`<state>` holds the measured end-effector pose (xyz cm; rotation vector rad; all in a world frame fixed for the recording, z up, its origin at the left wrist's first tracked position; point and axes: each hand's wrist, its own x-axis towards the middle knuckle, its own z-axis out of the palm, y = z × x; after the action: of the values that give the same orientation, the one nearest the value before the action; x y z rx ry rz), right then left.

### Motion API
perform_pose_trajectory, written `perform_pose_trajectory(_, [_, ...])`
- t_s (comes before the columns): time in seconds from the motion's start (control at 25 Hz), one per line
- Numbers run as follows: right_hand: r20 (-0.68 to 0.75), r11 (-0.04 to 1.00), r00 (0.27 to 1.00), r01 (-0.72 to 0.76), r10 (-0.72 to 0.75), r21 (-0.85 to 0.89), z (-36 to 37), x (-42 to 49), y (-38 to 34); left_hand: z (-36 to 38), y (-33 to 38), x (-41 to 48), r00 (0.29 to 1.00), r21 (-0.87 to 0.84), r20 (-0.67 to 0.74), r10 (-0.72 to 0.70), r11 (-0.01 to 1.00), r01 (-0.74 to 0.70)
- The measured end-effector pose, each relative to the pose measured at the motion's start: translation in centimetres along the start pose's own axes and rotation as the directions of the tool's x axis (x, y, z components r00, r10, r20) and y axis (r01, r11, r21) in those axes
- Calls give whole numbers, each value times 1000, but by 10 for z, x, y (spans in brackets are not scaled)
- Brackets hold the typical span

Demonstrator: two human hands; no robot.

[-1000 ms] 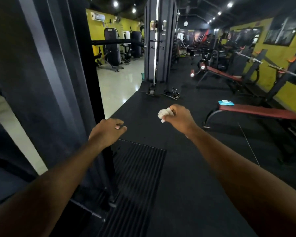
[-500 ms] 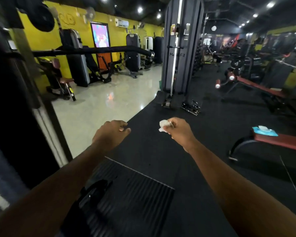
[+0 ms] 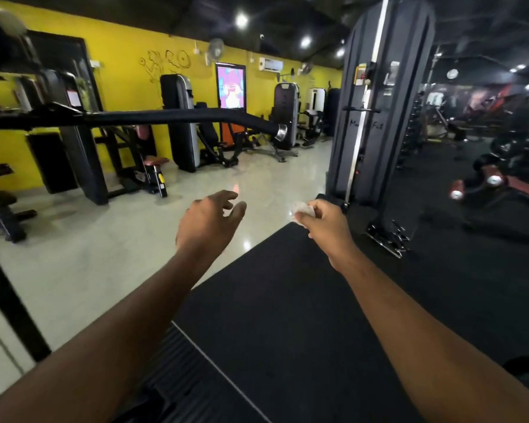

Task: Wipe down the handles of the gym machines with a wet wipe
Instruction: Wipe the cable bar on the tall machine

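Right hand [image 3: 322, 225] fingers pinch wet wipe [image 3: 303, 210]; left hand [image 3: 209, 222] fingers released, empty. Padded bar [image 3: 180, 117] above both. Judgement: steady bar with left, wrap wipe fully round it.

Two bare forearms and bare hands show, uncovered from elbow to fingertips, the left hand [image 3: 209, 222] just left of the black floor mat's [image 3: 287, 300] far corner and the right hand [image 3: 326, 224] just right of it.
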<state>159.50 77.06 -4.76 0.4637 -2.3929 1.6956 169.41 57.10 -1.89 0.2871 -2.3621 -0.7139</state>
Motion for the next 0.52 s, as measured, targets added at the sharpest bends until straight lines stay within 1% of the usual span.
perform_pose_trajectory(0.08, [20, 1000, 1000, 9, -9, 13, 1, 74, 25, 48, 8, 49, 999, -3, -43, -19, 1000, 19])
perform_pose_trajectory(0.16, [32, 999, 999, 28, -30, 38, 2, 144, 41, 83, 19, 98, 994, 37, -107, -26, 999, 30])
perform_pose_trajectory(0.24, [43, 997, 998, 41, -44, 72, 7, 200, 52, 105, 31, 139, 983, 113, -186, 6, 994, 15])
perform_pose_trajectory(0.32, [67, 994, 996, 46, -53, 100, 16, 255, 66, 127, 44, 180, 964, 228, -258, 57, 974, 3])
perform_pose_trajectory(0.44, [79, 973, 993, 74, -93, 218, 33, 338, 81, 158, 59, 236, 935, 373, -338, 109, 927, 27])
perform_pose_trajectory(0.52, [96, 933, 985, 105, -146, 345, 47, 394, 84, 181, 65, 265, 913, 433, -392, 109, 898, 78])
